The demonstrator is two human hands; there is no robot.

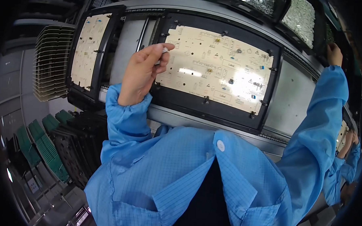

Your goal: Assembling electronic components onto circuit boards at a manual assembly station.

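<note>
The left hand [144, 69] is pinching a small white part [164, 50] with its thumb and fingers, so that grip is narrow and holding something. The white part is showing up over the left end of a big pale board [182, 82], and the board is lying inside a black frame [229, 115]. A few blue and dark bits are sitting on the board.

The right hand [334, 54] is hanging far off to the right, near the dark bins. The view is poor there and the fingertips are hiding, so I cannot tell if that grip is wide, narrow or holding anything. A bin of white bits [299, 21] is standing just to the left of it. Another pale board [86, 52] is waiting at the left in its own frame.

My guess is that the person is getting parts ready and putting them on the big board. The next move is probably calling for turning the white part the right way, finding its spot and pushing it down gently.
</note>
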